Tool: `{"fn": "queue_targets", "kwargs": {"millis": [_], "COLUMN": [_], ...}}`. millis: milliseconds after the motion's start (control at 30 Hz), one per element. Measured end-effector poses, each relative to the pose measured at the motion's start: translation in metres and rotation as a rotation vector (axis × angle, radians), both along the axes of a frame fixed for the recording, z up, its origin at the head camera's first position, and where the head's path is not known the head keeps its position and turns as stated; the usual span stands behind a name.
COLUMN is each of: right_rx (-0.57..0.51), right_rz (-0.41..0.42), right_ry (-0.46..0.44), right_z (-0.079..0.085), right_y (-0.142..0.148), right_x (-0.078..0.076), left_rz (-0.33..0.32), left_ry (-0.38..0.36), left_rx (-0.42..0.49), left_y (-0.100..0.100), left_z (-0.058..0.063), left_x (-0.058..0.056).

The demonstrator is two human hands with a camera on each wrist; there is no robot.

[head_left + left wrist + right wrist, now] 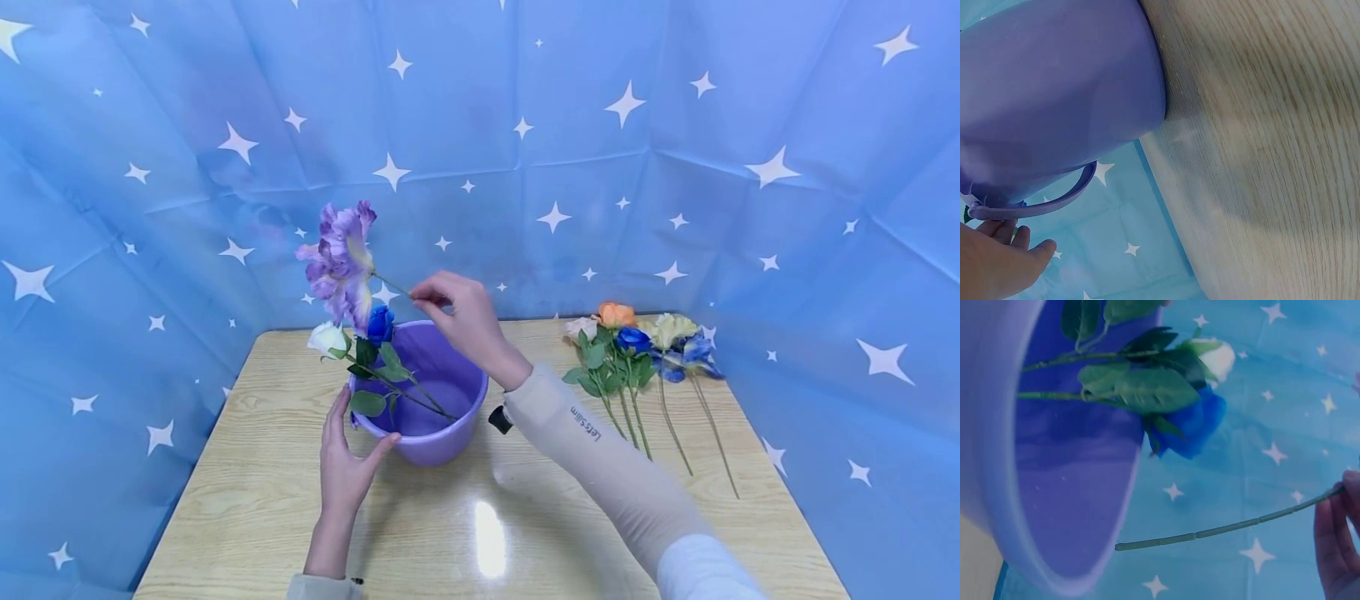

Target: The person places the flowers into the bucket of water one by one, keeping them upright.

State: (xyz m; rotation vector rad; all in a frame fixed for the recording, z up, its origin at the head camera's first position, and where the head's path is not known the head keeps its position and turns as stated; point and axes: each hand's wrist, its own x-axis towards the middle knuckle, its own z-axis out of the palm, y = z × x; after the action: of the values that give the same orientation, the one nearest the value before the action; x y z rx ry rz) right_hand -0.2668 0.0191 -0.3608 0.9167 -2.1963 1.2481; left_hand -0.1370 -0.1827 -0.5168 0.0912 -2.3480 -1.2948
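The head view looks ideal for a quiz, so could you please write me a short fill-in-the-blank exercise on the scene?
1. The right hand pinches the ____ of the large purple flower.
2. Of the two roses with stems in the bucket, the blue rose stands beside the other rose, which is ____.
3. In the head view, the orange flower lies to the ____ of the bucket.

Missing words: stem; white; right.

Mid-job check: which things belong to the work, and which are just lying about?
In the work:
purple flower, pinched by the right hand
purple bucket, touched by the left hand
white rose and blue rose, stems inside it

Lying untouched, perhaps also for it:
orange flower, pinkish flower, second blue rose, yellow flower, ruffled blue flower
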Motion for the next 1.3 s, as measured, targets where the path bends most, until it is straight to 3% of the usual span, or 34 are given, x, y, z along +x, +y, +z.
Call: {"fn": "queue_targets", "kwargs": {"millis": [367, 767, 1033, 1300], "right_rx": [0.037, 0.047, 0.181, 0.400], "right_rz": [-0.019, -0.077, -0.118, -0.139], "right_ry": [-0.033, -0.116, -0.219, -0.282], "right_z": [-0.026, -0.065, -0.086, -0.091], "right_y": [-0.010, -0.008, -0.007, -0.009], "right_x": [0.003, -0.003, -0.009, -0.013], "left_rz": [-0.002, -0.003, 0.002, 0.000], "left_ry": [0.008, 0.034, 0.036, 0.037], "left_rx": [0.008, 0.021, 0.017, 0.016], "left_y": [0.000, 0.000, 0.001, 0.001], "left_z": [-0.003, -0.003, -0.003, -0.002], "left_x": [-0.001, -0.002, -0.002, -0.002]}}
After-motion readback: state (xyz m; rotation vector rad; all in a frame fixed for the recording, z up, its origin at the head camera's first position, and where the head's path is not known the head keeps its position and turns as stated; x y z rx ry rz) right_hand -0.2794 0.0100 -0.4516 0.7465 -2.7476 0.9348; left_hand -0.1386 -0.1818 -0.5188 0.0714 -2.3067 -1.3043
